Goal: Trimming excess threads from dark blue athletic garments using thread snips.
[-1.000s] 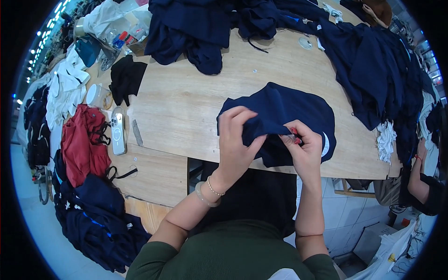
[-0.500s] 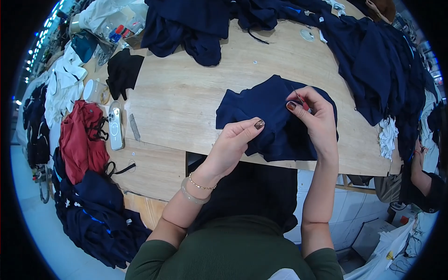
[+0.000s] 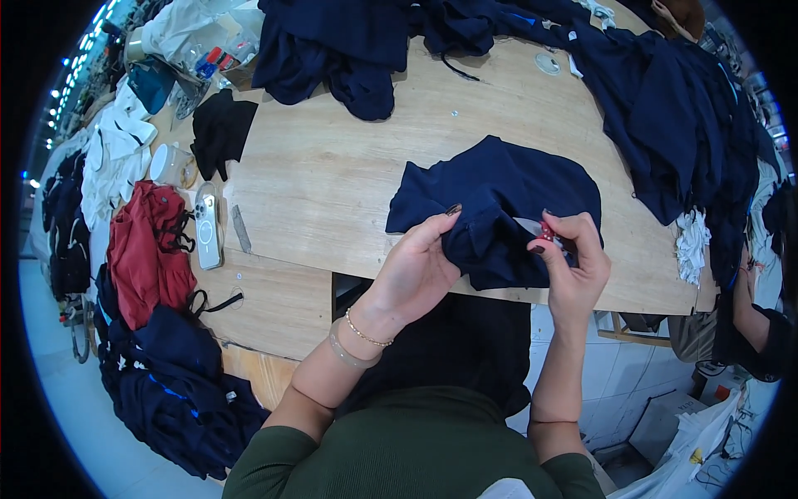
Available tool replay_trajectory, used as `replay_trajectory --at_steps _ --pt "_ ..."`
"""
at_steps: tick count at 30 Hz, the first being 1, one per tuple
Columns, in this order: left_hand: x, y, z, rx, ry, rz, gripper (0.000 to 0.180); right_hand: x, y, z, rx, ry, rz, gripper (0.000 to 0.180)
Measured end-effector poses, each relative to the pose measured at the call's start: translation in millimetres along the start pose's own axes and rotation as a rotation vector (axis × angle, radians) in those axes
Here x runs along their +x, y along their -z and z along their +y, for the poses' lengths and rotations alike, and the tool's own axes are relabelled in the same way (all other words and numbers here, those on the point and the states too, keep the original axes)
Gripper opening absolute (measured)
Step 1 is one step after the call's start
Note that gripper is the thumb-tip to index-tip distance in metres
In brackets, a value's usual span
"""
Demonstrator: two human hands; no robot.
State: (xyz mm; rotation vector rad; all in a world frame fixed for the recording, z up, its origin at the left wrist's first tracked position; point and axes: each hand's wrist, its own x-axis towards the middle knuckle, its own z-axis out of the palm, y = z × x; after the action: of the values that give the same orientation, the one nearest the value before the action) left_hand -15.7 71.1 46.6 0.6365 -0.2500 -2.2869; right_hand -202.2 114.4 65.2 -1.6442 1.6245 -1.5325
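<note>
A navy blue garment piece (image 3: 499, 183) lies crumpled at the table's near edge, in front of me. My left hand (image 3: 422, 264) is closed on its near left part, thumb on top and the other fingers partly hidden by the cloth. In my right hand (image 3: 579, 264) is a small pair of red-handled thread snips (image 3: 547, 234), pinched between thumb and fingers. The pale blade points left, over a fold of the navy cloth and close to my left hand.
More navy garments (image 3: 332, 50) lie along the far side and right (image 3: 673, 125) of the wooden table (image 3: 324, 175). To the left are a phone (image 3: 208, 233), red cloth (image 3: 148, 249), black cloth (image 3: 223, 129) and a clear plastic cup (image 3: 170, 165). Another person's arm (image 3: 751, 312) shows far right.
My right hand has come down toward me with the snips, whose blade now shows over the cloth. My left hand has turned, and its thumb now rests on a bunched fold.
</note>
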Motion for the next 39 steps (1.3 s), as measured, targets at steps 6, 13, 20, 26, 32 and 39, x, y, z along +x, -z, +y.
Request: replay_trajectory --at_steps 6,13,20,26,32,39 --pt "-2 -5 -1 -0.038 0.055 -0.002 0.038 0 -13 -8 -0.039 0.03 0.03 0.028" --pt "-1 1 -5 -0.077 0.055 -0.094 0.039 3 -21 -8 -0.02 0.095 0.035 0.027" --pt "-4 -11 1 -0.119 0.04 -0.096 0.029 1 -16 -5 -0.047 0.074 0.148 0.026" --pt "-3 -9 -1 -0.137 0.063 -0.059 0.027 0 -18 -1 -0.09 0.166 0.086 0.027" --pt "-3 -7 -1 -0.126 0.072 -0.059 0.026 2 -22 -1 -0.063 0.178 0.069 0.027" --pt "-1 -5 -1 -0.136 0.072 -0.061 0.027 1 -17 -4 -0.057 0.128 0.071 0.028"
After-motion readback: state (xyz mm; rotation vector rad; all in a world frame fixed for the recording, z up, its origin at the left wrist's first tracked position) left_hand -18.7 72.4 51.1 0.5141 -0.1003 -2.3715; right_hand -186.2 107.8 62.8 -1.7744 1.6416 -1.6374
